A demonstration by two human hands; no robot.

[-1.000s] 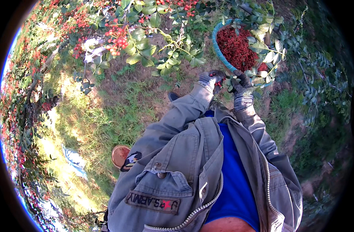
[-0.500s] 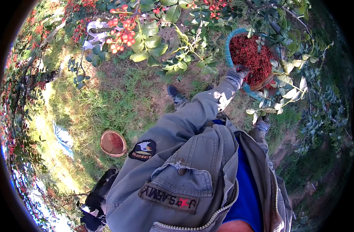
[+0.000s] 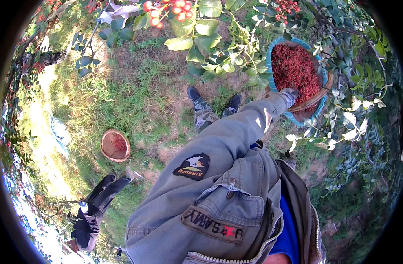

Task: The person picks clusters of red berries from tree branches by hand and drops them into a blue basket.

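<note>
My left arm, in a grey-green jacket sleeve, reaches across to a teal-rimmed basket (image 3: 271, 66) heaped with small red berries (image 3: 294, 68). My left hand (image 3: 291, 93), with a striped grey cuff, is at the basket's near side, over the berries and beside its curved brown handle (image 3: 318, 97). Its fingers are too hidden to show whether they grip anything. My right hand is out of sight now, behind the jacket and the left arm.
Leafy branches (image 3: 206, 42) with red berry clusters (image 3: 181, 9) hang ahead; more foliage (image 3: 351, 127) flanks the basket. A smaller round basket (image 3: 105, 147) with some red berries stands on grass at left. Nearby is a person in dark clothing (image 3: 93, 215). My shoes (image 3: 194, 93) are on the ground.
The view has shifted, so the baskets and branches sit differently in it. My left hand stays at the basket's near side. The right hand's striped cuff, seen earlier, is now hidden.
</note>
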